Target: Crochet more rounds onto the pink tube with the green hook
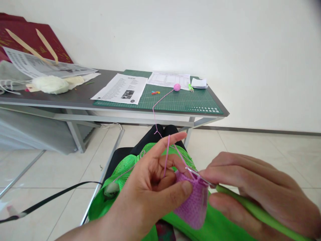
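Note:
My left hand (157, 180) pinches the top edge of a pink crochet piece (193, 207) between thumb and fingers. Its index finger is raised, with pink yarn (167, 154) looped over it. In my right hand (253, 187) is a crochet hook (240, 201) with a green handle and a silver shaft. The hook's tip lies at the upper edge of the piece, where the yarn meets it. From my hands the yarn runs over my lap and up to a small pink yarn ball (177, 87) on the table.
On the table a green cutting mat (170, 102) bears printed sheets (120, 87), coloured stitch markers (155, 92), green snips (191, 88) and a stack of white paper (199, 83). A white yarn ball (50, 84) and a dark red bag (32, 36) are at the left. A black strap (57, 197) crosses the lower left.

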`<state>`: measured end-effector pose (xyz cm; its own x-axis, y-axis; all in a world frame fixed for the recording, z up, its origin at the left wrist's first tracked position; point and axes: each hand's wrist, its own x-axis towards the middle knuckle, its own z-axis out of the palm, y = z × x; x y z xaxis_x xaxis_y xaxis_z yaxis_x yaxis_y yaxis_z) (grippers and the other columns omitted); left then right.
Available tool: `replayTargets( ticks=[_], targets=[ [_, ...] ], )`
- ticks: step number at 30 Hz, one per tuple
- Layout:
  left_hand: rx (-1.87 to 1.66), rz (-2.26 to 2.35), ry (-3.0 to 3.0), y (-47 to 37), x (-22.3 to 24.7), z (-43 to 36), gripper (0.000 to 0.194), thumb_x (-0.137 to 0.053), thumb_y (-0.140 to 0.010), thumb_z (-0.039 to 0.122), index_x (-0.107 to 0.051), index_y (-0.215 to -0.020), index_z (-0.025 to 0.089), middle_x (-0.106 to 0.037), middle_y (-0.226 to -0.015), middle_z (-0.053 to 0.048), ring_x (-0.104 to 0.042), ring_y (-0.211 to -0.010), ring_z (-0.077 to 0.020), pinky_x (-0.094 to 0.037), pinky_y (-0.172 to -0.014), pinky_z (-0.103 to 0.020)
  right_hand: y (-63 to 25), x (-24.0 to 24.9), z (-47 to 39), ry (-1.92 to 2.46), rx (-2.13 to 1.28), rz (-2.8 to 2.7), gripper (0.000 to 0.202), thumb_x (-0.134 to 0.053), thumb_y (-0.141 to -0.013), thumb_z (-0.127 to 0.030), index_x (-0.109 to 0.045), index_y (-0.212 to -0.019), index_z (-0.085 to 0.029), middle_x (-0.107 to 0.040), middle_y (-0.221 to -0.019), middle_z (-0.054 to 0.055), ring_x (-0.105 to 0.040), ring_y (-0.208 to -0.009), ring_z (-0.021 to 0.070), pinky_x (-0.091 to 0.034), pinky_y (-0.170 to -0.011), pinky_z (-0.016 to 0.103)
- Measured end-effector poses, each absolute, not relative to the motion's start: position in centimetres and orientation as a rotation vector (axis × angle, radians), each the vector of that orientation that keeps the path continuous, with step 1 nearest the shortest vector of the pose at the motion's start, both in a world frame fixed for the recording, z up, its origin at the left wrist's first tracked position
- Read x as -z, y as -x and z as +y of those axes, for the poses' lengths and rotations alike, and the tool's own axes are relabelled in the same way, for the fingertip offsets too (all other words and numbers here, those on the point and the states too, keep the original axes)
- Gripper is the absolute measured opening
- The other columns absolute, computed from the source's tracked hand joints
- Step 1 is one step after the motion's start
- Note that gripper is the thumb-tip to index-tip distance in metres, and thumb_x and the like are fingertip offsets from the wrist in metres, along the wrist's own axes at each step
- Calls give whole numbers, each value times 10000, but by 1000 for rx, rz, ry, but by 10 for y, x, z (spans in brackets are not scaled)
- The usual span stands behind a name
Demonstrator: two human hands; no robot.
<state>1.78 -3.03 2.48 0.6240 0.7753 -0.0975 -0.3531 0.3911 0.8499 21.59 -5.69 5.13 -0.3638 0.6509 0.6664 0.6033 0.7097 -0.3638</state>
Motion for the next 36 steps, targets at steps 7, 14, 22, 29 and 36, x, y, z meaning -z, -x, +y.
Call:
replayTargets(
  ticks=[7, 14, 22, 29, 36],
  targets=[
    [-665, 518, -881, -13, -28, -28, 697, -799, -847, 217, -502, -1465, 341, -575, -764, 43, -206, -457, -22, -159, -447, -197, -210, -55, -49, 844, -269, -2134, 193, -584, -981, -274, -651, -897, -113, -672, -722, 26, -625, -618, 108, -550, -544, 205],
    [-667, 496, -830, -12, -29, -27, 708, -808, -834, 214, -512, -1455, 380, -632, -849, 19, -282, -502, -34, -224, -489, -192, -202, -55, -57, 923, -203, -2013, 178, -514, -909, -74, -658, -819, -130, -649, -704, 13, -587, -593, 99, -540, -534, 214],
    [-659, 425, -824, -12, -26, -26, 633, -784, -869, 171, -562, -1408, 416, -647, -934, 28, -224, -509, -19, -136, -467, -229, -205, -62, -58, 975, 60, -2132, 218, -564, -950, -295, -697, -798, -210, -628, -686, 32, -607, -607, 165, -545, -522, 276],
    [-634, 377, -833, -13, -25, -24, 592, -759, -891, 157, -566, -1399, 392, -635, -889, 44, -250, -489, -14, -155, -436, -195, -211, -68, -59, 940, 180, -2232, 260, -579, -976, -331, -694, -767, -228, -643, -678, 12, -627, -621, 150, -561, -555, 253],
    [-625, 387, -846, -15, -23, -28, 595, -764, -889, 172, -559, -1404, 390, -625, -881, 33, -247, -489, -23, -194, -431, -181, -226, -69, -63, 910, 160, -2306, 283, -499, -1048, -263, -651, -812, -224, -680, -719, -90, -639, -646, 19, -540, -721, 104]
  ],
)
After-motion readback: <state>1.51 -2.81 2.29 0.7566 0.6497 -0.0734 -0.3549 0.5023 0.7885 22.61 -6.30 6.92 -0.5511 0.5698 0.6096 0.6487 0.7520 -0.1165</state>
